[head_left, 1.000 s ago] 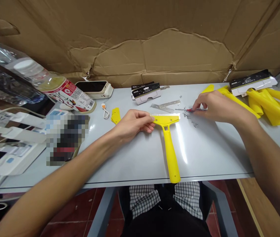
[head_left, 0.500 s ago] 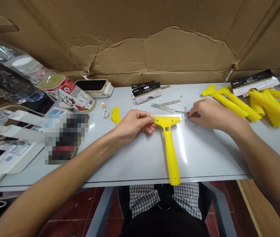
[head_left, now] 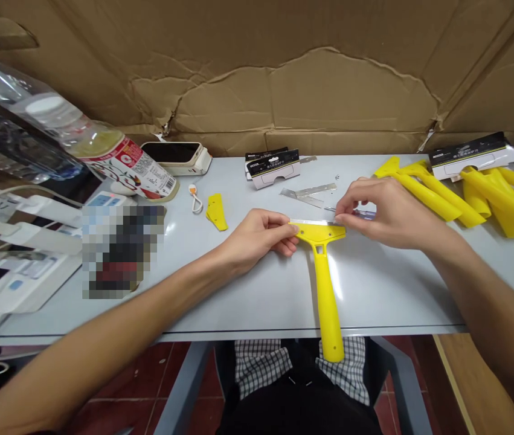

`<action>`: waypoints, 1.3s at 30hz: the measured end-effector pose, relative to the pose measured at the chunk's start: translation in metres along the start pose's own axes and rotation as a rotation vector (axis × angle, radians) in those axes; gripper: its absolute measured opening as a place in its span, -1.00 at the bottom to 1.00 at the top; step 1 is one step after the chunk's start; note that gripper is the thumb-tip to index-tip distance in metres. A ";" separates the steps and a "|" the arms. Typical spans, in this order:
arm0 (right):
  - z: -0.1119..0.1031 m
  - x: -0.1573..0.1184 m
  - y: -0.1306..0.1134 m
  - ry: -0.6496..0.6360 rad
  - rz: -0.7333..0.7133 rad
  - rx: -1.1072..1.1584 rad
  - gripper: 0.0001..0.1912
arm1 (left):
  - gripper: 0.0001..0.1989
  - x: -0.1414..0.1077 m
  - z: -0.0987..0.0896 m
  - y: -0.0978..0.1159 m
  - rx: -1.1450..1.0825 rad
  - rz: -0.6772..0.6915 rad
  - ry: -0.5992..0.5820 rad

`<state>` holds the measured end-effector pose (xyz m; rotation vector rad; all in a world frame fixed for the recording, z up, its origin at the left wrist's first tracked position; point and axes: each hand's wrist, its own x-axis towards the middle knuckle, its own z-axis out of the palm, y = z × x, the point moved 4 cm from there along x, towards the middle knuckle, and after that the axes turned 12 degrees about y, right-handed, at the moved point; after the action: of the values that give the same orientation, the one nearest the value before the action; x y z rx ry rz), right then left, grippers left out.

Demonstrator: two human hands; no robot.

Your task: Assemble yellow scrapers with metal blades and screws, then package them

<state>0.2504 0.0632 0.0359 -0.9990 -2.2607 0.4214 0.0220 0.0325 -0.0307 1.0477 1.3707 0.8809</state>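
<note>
A yellow scraper [head_left: 324, 284] lies on the table with its handle toward me, poking past the front edge. Along its far side runs a thin metal blade [head_left: 315, 222]. My left hand [head_left: 270, 232] is closed on the left end of the scraper head, thumb on top. Just beyond the head's right end, my right hand [head_left: 377, 211] pinches a small screwdriver [head_left: 365, 214], its thin shaft pointing left above the table. Loose blades [head_left: 313, 192] lie behind the scraper head. Two yellow cover plates [head_left: 216, 211] rest off to the left.
At the right are several yellow scraper handles [head_left: 429, 196] and a black-and-white box [head_left: 472, 156]. More small boxes [head_left: 275, 168] stand at the back against cardboard [head_left: 302, 96]. On the left are a phone [head_left: 173, 153], a bottle [head_left: 125, 163], a short cable [head_left: 196, 200] and a power strip [head_left: 34, 284].
My right hand has lifted the screwdriver from the loose screws and moved it left, nearer the scraper head. The scraper and my left hand have shifted slightly right and down in view.
</note>
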 end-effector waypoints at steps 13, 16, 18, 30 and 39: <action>0.049 -0.012 -0.020 0.123 -0.054 0.128 -0.89 | -0.80 -0.008 0.008 0.005 0.038 0.035 -0.027; 0.052 -0.013 -0.023 0.150 -0.071 0.116 -0.89 | -0.79 -0.009 0.009 0.006 0.042 0.036 -0.029; 0.052 -0.013 -0.023 0.154 -0.078 0.116 -0.88 | -0.79 -0.008 0.009 0.006 0.043 0.033 -0.027; 0.043 -0.014 -0.022 0.116 -0.180 0.060 -0.64 | -0.81 -0.008 0.006 0.005 0.063 0.039 -0.020; 0.044 -0.014 -0.023 0.092 -0.173 0.015 -0.71 | -0.81 -0.009 0.007 0.006 0.074 0.032 -0.012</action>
<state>0.2163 0.0359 0.0091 -0.7915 -2.2354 0.3110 0.0289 0.0255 -0.0231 1.1324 1.3884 0.8517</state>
